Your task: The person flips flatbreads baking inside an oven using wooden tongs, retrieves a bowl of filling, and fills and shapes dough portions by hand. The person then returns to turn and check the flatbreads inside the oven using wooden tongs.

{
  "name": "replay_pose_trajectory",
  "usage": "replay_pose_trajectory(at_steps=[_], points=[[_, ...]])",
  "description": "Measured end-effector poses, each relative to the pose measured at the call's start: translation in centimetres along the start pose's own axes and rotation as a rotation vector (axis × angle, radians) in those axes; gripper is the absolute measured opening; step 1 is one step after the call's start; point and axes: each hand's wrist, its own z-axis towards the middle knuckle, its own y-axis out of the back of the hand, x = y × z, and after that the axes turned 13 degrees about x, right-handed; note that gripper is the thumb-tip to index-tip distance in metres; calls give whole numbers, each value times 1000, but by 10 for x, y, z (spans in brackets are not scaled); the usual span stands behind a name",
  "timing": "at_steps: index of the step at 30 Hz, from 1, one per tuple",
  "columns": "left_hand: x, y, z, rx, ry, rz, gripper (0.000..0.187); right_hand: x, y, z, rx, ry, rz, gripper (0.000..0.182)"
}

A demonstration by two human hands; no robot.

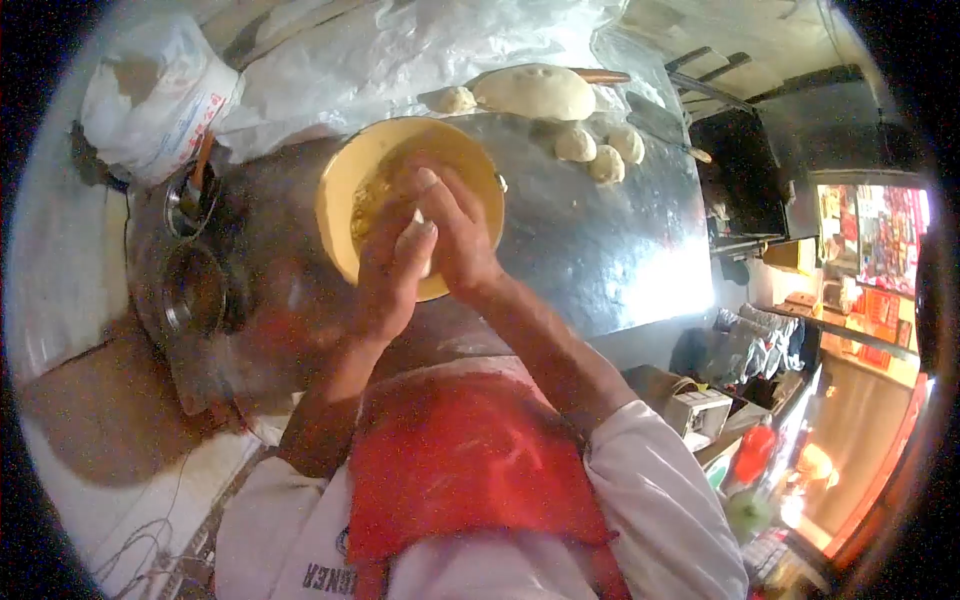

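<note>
My left hand (392, 250) and my right hand (460, 225) are closed together over a yellow bowl (336, 190). Between them shows a bit of white dough (420, 225), pressed by both thumbs; most of it is hidden by the fingers. Inside the bowl lies a crumbly yellowish filling (364, 200), partly covered by my hands. Beyond the bowl, at the back of the metal worktop (560, 240), rests a large oval lump of dough (535, 93). A small dough piece (457, 100) sits at its left, and three dough balls (606, 164) lie in front of it.
A wooden rolling pin (602, 76) shows behind the large lump. Clear plastic sheeting (400, 60) covers the back. On the left are a white plastic bag (160, 100), a metal pot (190, 200) with a wooden handle, and a round dark pan (195, 287). A long-handled tool (665, 125) lies at right.
</note>
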Motion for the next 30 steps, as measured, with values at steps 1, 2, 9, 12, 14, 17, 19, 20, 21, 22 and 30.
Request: replay_pose_trajectory(at_steps=[1, 2, 9, 12, 14, 17, 19, 20, 21, 22, 30], points=[[-1, 0, 5, -33, -218, 336, 41, 0, 0, -3, 35, -137, 51, 40], [-1, -1, 9, -63, -438, 668, 38, 2, 1, -7, 67, -273, 104, 45], [47, -34, 32, -96, -167, 324, 34, 19, 29, -1, -31, -182, -161, 48], [28, -48, 61, -27, -143, 71, 48, 68, 58, 12, 63, -114, -266, 39], [-8, -60, 78, 92, -235, -420, 76, 96, 78, 15, -39, 390, -851, 36], [-24, -25, 84, 146, -179, -230, 79, 78, 134, 15, -327, 720, -1412, 50], [-14, -5, 79, 74, -40, -186, 68, -5, 189, 8, -230, 480, -1736, 55], [-5, 3, 78, 49, 24, -153, 65, -36, 205, 6, -124, 224, -2038, 61], [-1, 8, 76, 51, 36, -149, 65, -54, 205, -1, -126, 212, -2030, 61], [3, 12, 74, -1, 105, -93, 63, -67, 200, -6, 8, 151, -1876, 56], [16, -4, 84, 123, 200, 93, 51, -103, 172, 58, 488, 17, -1385, 43]])
